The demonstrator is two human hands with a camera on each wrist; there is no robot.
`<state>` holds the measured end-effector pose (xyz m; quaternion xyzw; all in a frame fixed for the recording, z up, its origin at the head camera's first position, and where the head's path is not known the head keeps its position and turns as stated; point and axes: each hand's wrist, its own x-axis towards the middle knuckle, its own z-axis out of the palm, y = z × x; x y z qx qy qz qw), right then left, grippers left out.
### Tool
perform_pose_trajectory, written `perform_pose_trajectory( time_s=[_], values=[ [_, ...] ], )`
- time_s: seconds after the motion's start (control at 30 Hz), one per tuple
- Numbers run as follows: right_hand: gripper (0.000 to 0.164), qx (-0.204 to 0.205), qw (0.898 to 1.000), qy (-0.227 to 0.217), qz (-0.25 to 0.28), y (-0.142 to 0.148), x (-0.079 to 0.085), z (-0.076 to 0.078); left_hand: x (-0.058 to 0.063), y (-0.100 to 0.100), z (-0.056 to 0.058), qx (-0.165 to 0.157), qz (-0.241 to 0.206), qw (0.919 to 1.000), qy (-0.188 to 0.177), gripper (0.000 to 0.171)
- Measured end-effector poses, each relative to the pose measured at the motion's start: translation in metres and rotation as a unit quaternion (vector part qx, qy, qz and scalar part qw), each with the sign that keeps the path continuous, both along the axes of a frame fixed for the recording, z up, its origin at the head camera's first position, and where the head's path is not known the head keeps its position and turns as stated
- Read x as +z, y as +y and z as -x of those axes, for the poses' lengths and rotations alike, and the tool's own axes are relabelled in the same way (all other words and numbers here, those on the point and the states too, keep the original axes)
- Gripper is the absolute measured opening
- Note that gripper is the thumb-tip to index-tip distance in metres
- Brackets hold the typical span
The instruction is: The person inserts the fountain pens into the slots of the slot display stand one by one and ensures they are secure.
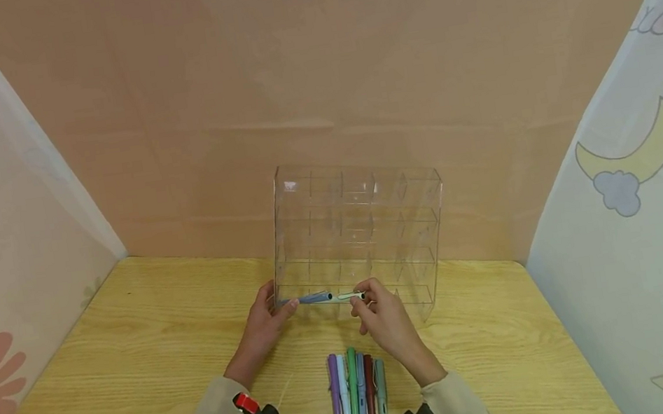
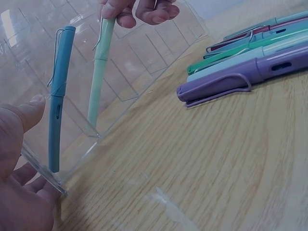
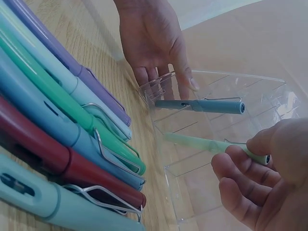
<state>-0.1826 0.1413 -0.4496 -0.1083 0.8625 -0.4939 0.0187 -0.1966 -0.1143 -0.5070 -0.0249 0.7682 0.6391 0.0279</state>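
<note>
A clear acrylic rack with several compartments stands on the table. My left hand holds its lower left corner, thumb in front and fingers round the side. Close to that thumb, a blue capped pen rests in the bottom corner compartment. My right hand pinches the clip end of a mint green pen. The mint pen's far end is inside the bottom row, in the compartment beside the blue pen, as the left wrist view shows.
In front of the rack, several capped pens lie side by side on the wooden table, among them a purple pen, a green pen and a dark red pen. A brown backdrop hangs behind, with patterned cloths at both sides.
</note>
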Motion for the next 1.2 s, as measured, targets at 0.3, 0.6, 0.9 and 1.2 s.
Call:
perform_pose_trajectory(
  time_s=[0.3, 0.6, 0.9, 1.2],
  values=[
    [0.029, 0.002, 1.0, 0.0, 0.004, 0.002, -0.001, 0.0, 0.0, 0.0, -0.001, -0.001, 0.0, 1.0, 0.001, 0.079],
    [0.035, -0.004, 1.0, -0.009, 0.002, 0.012, -0.002, -0.005, -0.001, -0.001, -0.001, -0.003, 0.004, 1.0, -0.003, 0.08],
    [0.033, -0.03, 0.999, -0.026, 0.005, 0.027, -0.003, -0.014, -0.001, -0.004, 0.001, -0.005, -0.012, 0.9999, 0.006, 0.081],
    [0.033, -0.033, 0.999, -0.031, -0.009, 0.038, -0.011, -0.026, 0.0, -0.002, 0.0, -0.006, -0.008, 0.9999, 0.003, 0.083]
  ],
)
